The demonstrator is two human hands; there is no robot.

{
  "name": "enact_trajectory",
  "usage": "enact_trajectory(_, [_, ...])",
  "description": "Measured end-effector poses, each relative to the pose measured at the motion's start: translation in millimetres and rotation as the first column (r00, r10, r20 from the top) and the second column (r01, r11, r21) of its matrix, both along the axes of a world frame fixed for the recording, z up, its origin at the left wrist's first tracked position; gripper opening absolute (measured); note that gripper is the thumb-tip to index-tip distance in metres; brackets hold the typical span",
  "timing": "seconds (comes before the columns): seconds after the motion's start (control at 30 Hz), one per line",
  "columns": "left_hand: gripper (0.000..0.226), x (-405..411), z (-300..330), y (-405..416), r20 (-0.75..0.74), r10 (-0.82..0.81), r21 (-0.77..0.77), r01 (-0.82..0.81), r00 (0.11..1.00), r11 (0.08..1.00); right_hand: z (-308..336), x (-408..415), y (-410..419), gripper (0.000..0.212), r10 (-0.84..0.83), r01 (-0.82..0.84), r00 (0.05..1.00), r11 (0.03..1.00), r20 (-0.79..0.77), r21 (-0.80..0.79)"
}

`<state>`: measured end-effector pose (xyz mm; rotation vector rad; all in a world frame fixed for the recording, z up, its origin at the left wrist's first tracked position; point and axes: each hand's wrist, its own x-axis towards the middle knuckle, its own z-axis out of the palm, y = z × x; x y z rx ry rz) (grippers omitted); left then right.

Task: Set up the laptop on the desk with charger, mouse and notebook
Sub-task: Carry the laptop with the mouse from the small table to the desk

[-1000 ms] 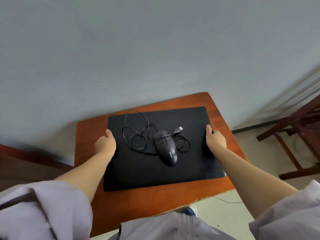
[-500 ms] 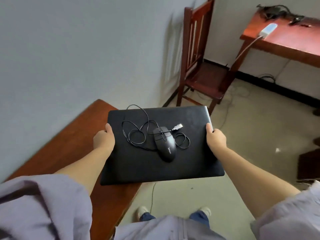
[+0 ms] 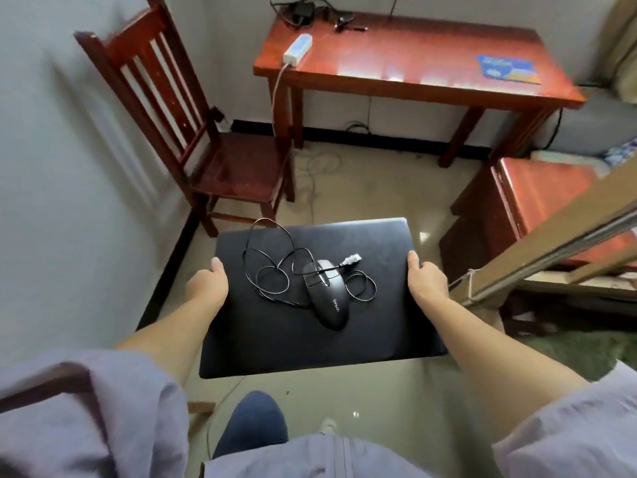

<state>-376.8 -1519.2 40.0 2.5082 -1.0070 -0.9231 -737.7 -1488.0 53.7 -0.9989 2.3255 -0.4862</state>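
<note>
I carry a closed black laptop [image 3: 379,326] flat in the air above the floor. My left hand [image 3: 206,286] grips its left edge and my right hand [image 3: 427,281] grips its right edge. A black wired mouse [image 3: 327,298] lies on the lid with its cable coiled to the left and its USB plug beside it. The red wooden desk [image 3: 406,60] stands ahead against the far wall. On its back left lies a black charger [image 3: 303,10] with tangled cables. A blue notebook [image 3: 508,69] rests on the desk's right side.
A white power strip [image 3: 297,48] hangs over the desk's left edge, its cord dropping to the floor. A wooden chair [image 3: 193,132] stands at the left wall. A low red cabinet [image 3: 537,205] and a slanted wooden beam [image 3: 558,243] lie to the right.
I have lifted the laptop off the small table and turned right. The view now faces the red desk, and the small table is out of sight.
</note>
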Motion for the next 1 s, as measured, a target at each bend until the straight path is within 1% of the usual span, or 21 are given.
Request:
enact_trajectory(0.13, [0.065,-61,-3,-66,-0.001,-0.116,0.006,0.116,0.993,0.993,-11,-57,-30,0.066,-0.120,0.119,0.993,0.992,0.012,0.041])
enact_trajectory(0.23, [0.063,-98,-8,-126,0.016,-0.223,0.007,0.223,0.975,0.975,-20,-89,-66,0.065,-0.194,0.192,0.980,0.980,0.037,0.046])
enact_trajectory(0.4, [0.065,-161,-11,-256,0.043,-0.380,-0.033,0.382,0.924,0.924,-22,-142,-159,0.064,-0.301,0.300,0.952,0.954,0.056,0.022])
enact_trajectory(0.6, [0.067,-242,9,-406,0.071,-0.507,-0.016,0.509,0.859,0.861,2,-212,-274,0.066,-0.380,0.380,0.924,0.925,0.045,0.015])
enact_trajectory(0.77, [0.068,-312,7,-505,0.055,-0.533,-0.025,0.534,0.845,0.845,8,-278,-363,0.066,-0.413,0.413,0.910,0.911,0.033,0.020])
enact_trajectory(0.83, [0.068,-341,4,-545,0.077,-0.535,-0.040,0.539,0.841,0.842,7,-308,-404,0.067,-0.390,0.390,0.920,0.921,0.027,0.020])
enact_trajectory(1.0, [0.069,-410,6,-639,0.081,-0.481,-0.057,0.486,0.873,0.872,13,-387,-518,0.067,-0.307,0.307,0.952,0.952,0.004,0.007])
